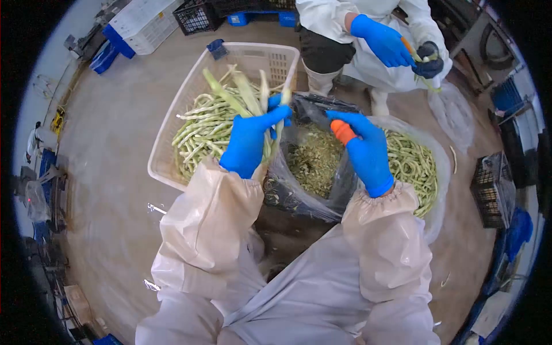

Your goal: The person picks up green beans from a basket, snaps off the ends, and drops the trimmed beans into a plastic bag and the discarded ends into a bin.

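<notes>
Holding long green beans [244, 95] in left hand [248, 141], with more beans [201, 129] in a crate [280, 60] below. Can't tell if gripping the orange thing [343, 132] at right hand [369, 150].

**Twos, Threes and Too Many to Number**

Two people are in view: the wearer [299, 299] on the near side and one white-clad co-worker [324, 22] at the far right. Gloved hands total four: the wearer's blue left hand [247, 138] and blue right hand [368, 152], plus the co-worker's blue-gloved hand [385, 43] and dark-gloved hand [430, 59]. Orange finger coverings [343, 132] number two, one per person.

Long pale-green bean pods [246, 95] in the left hand number at least four; blur hides the exact count. Three containers stand beyond: one cream perforated plastic crate [280, 66] at left, one dark bag-lined tub [282, 172] between, one translucent plastic bag [440, 167] at right.
</notes>
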Demonstrator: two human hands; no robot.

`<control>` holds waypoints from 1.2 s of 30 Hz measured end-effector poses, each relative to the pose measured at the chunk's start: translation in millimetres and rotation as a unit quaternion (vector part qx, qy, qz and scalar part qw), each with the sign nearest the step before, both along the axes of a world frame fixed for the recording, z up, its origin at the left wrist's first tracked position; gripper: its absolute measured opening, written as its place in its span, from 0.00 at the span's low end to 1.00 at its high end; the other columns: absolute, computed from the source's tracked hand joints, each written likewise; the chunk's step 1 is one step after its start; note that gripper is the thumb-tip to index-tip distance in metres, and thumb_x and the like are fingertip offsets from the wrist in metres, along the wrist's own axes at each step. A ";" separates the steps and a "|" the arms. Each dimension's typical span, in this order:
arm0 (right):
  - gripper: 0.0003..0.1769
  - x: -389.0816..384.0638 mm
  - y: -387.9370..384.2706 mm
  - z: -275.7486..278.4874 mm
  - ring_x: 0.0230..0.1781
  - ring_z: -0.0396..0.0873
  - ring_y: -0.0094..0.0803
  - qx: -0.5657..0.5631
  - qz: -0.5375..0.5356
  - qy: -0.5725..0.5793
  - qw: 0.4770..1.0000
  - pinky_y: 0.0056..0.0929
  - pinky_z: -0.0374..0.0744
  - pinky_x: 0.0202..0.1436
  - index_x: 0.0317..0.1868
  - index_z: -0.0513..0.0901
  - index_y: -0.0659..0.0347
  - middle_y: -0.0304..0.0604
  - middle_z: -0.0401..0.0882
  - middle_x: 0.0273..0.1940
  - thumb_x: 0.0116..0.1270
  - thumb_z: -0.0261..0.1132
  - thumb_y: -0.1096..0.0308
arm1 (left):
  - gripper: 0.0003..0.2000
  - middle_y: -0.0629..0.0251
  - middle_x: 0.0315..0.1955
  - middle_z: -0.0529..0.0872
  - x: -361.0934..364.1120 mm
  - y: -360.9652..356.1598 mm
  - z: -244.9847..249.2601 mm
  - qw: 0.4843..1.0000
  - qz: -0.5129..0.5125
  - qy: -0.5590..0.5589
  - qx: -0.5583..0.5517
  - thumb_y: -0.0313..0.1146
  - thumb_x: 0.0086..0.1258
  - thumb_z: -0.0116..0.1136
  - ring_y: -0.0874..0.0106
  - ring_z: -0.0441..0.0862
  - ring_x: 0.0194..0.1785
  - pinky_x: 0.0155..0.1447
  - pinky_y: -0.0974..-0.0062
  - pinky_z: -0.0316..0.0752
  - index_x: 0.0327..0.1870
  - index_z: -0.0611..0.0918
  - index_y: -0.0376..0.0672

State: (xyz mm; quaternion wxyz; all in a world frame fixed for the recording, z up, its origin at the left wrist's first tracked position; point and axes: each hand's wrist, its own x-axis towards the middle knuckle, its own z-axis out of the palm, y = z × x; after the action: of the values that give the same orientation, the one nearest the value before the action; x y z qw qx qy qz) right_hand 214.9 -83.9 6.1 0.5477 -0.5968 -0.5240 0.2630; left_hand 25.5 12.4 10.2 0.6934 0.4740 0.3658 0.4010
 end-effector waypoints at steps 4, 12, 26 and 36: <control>0.14 2.7 -0.3 2.6 0.44 0.79 0.34 0.073 0.009 -0.058 0.996 0.30 0.76 0.47 0.48 0.82 0.58 0.45 0.81 0.44 0.62 0.62 0.71 | 0.19 0.65 0.38 0.85 18.8 -21.2 -10.1 0.994 -0.028 0.057 0.089 0.26 0.55 0.67 0.77 0.81 0.39 0.42 0.81 0.74 0.49 0.79 0.32; 0.12 4.0 -5.2 -8.5 0.38 0.76 0.47 0.039 0.022 -0.285 0.958 0.40 0.75 0.41 0.44 0.81 0.58 0.48 0.77 0.37 0.57 0.61 0.72 | 0.14 0.65 0.36 0.85 21.3 -28.0 -29.9 0.943 -0.015 0.226 0.245 0.27 0.54 0.69 0.78 0.80 0.39 0.43 0.78 0.75 0.42 0.82 0.37; 0.09 3.9 -0.8 3.9 0.28 0.76 0.23 -0.092 0.058 0.175 0.979 0.25 0.76 0.31 0.39 0.83 0.65 0.40 0.82 0.30 0.60 0.62 0.73 | 0.16 0.64 0.42 0.81 14.2 -17.5 -13.7 0.994 -0.055 -0.083 -0.038 0.27 0.62 0.61 0.77 0.78 0.37 0.34 0.84 0.70 0.51 0.76 0.38; 0.17 60.7 5.5 -46.1 0.37 0.80 0.31 0.084 -0.059 -0.266 0.958 0.31 0.77 0.40 0.50 0.81 0.62 0.45 0.83 0.40 0.59 0.64 0.70 | 0.16 0.59 0.50 0.78 -54.9 45.0 5.3 0.919 0.086 -0.375 -0.082 0.30 0.70 0.53 0.64 0.76 0.56 0.50 0.69 0.80 0.58 0.72 0.43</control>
State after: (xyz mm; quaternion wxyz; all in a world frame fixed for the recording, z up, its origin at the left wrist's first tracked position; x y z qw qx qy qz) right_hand 275.6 -78.4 -40.0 0.4512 -0.6266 -0.6352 0.0171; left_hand -29.4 57.3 15.4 0.7792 0.1966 0.1496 0.5760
